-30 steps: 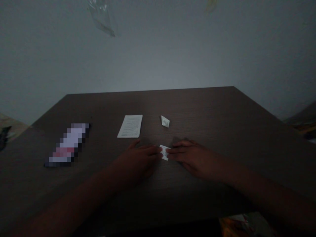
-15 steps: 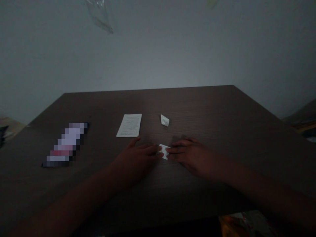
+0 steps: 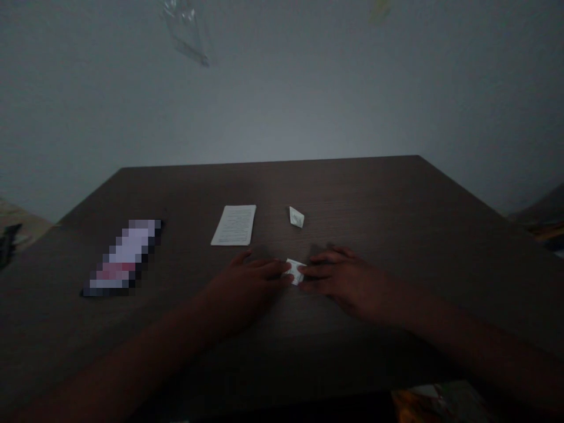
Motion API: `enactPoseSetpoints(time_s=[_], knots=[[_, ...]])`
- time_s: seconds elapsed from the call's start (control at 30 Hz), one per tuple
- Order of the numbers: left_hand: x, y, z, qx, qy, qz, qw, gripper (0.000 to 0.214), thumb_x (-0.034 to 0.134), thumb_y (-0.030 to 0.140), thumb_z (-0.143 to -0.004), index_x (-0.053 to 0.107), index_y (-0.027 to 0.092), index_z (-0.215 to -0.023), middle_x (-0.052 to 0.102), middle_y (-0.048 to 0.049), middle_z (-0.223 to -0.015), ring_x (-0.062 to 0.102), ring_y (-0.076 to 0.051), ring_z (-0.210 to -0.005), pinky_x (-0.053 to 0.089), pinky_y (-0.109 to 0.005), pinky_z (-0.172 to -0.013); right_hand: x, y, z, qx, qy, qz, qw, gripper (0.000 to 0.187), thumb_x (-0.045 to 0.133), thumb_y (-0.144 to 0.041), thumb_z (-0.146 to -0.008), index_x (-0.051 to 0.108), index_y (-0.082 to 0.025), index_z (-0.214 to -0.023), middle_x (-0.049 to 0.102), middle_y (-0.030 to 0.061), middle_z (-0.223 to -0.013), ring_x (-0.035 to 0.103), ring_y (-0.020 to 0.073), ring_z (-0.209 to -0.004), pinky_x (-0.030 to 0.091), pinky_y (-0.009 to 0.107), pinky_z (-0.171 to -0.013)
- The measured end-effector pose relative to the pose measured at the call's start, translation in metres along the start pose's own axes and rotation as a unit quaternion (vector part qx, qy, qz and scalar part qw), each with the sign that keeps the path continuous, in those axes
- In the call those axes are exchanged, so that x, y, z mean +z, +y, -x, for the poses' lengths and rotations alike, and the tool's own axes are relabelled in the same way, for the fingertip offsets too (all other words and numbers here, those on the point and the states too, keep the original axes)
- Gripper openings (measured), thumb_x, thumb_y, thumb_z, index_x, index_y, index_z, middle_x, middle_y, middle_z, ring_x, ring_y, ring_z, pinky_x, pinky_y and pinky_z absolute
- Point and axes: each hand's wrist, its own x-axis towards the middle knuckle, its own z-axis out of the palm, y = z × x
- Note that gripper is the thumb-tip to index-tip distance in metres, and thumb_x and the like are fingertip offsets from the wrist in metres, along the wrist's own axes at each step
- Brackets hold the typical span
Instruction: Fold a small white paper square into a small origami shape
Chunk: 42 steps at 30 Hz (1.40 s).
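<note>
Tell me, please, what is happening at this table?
A person has both hands palm down on a dark wooden table. The left hand and the right hand meet at a small white folded paper, with the fingertips touching it from either side. Farther back lie a printed sheet and a second small folded piece, both untouched. A flat oblong object, blurred out, lies to the left. The room is dim.

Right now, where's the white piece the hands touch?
The white piece lies centrally in head view, between left hand and right hand, nearer than the loose scrap.
</note>
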Motion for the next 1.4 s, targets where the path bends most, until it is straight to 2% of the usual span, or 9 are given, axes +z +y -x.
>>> enactPoseSetpoints(time_s=[0.2,0.5,0.6,0.7,0.83,0.93,1.13,1.27,1.4], knots=[[-0.002,0.002,0.0,0.002,0.005,-0.003,1.0,0.05,0.07,0.008,-0.114,0.077,0.032,-0.158,0.077,-0.0052,-0.17,0.081,-0.029,-0.144,0.055,-0.052,-0.132,0.001,-0.007,0.0,0.002,-0.001,0.014,1.0,0.056,0.069,-0.005,-0.109,0.082,-0.031,-0.157,0.075,0.008,-0.173,0.067,0.0412,-0.161,0.046,0.075,-0.137],[0.0,0.001,0.0,0.005,0.026,-0.011,1.0,0.041,0.071,0.015,-0.117,0.08,0.03,-0.155,0.08,-0.0073,-0.162,0.076,-0.034,-0.149,0.051,-0.057,-0.134,-0.005,-0.013,-0.001,0.003,0.01,0.019,1.0,0.054,0.071,-0.008,-0.109,0.081,-0.03,-0.157,0.076,0.0087,-0.171,0.073,0.038,-0.147,0.053,0.066,-0.13],[0.005,0.004,-0.001,0.006,0.038,-0.021,0.999,0.04,0.072,0.017,-0.118,0.079,0.03,-0.155,0.082,-0.0094,-0.157,0.074,-0.035,-0.15,0.046,-0.063,-0.138,-0.004,-0.024,-0.004,0.006,0.005,0.041,0.999,0.041,0.072,-0.012,-0.111,0.084,-0.025,-0.148,0.083,0.0122,-0.159,0.076,0.0377,-0.134,0.057,0.063,-0.123],[0.012,0.006,-0.002,0.01,0.047,-0.006,0.999,0.044,0.069,0.013,-0.117,0.077,0.03,-0.157,0.082,-0.0076,-0.158,0.074,-0.031,-0.152,0.038,-0.063,-0.145,-0.003,-0.034,-0.007,0.021,0.023,0.039,0.999,0.027,0.071,-0.016,-0.113,0.087,-0.02,-0.135,0.089,0.0135,-0.132,0.077,0.036,-0.121,0.06,0.058,-0.115],[0.016,0.005,-0.003,0.017,0.044,0.011,0.999,0.046,0.069,0.012,-0.117,0.075,0.029,-0.159,0.08,-0.0063,-0.166,0.07,-0.03,-0.16,0.033,-0.062,-0.149,-0.001,-0.026,-0.008,0.048,0.066,-0.011,0.997,0.024,0.069,-0.015,-0.113,0.086,-0.02,-0.129,0.087,0.0105,-0.11,0.077,0.0313,-0.107,0.061,0.051,-0.105],[0.015,0.006,-0.003,0.015,0.038,0.017,0.999,0.049,0.067,0.012,-0.117,0.072,0.027,-0.164,0.08,-0.0095,-0.167,0.071,-0.031,-0.16,0.033,-0.064,-0.149,0.001,-0.012,-0.009,0.072,0.102,-0.008,0.992,0.036,0.066,-0.012,-0.113,0.085,-0.022,-0.142,0.089,0.0113,-0.121,0.077,0.0308,-0.112,0.061,0.051,-0.109],[0.012,0.016,-0.006,-0.01,0.023,0.007,1.0,0.063,0.061,0.004,-0.112,0.067,0.026,-0.171,0.077,-0.0122,-0.17,0.074,-0.035,-0.157,0.041,-0.072,-0.144,0.011,-0.004,-0.01,0.074,0.08,0.025,0.994,0.041,0.07,-0.011,-0.112,0.086,-0.026,-0.147,0.085,0.0134,-0.129,0.076,0.0333,-0.118,0.063,0.052,-0.108],[0.017,0.017,-0.008,-0.005,0.036,-0.012,0.999,0.058,0.063,0.005,-0.111,0.075,0.028,-0.163,0.078,-0.0087,-0.168,0.074,-0.035,-0.156,0.046,-0.065,-0.143,0.015,-0.002,-0.011,0.093,0.087,0.035,0.991,0.044,0.071,-0.013,-0.112,0.087,-0.031,-0.15,0.083,0.0133,-0.131,0.073,0.0353,-0.121,0.064,0.054,-0.108],[0.022,0.013,-0.008,0.004,0.04,-0.022,0.999,0.059,0.067,0.006,-0.11,0.073,0.031,-0.163,0.079,-0.0058,-0.166,0.074,-0.034,-0.155,0.046,-0.062,-0.142,0.018,0.004,-0.013,0.128,0.1,0.028,0.986,0.045,0.069,-0.014,-0.114,0.089,-0.035,-0.149,0.082,0.0137,-0.135,0.071,0.0369,-0.124,0.064,0.055,-0.107]])
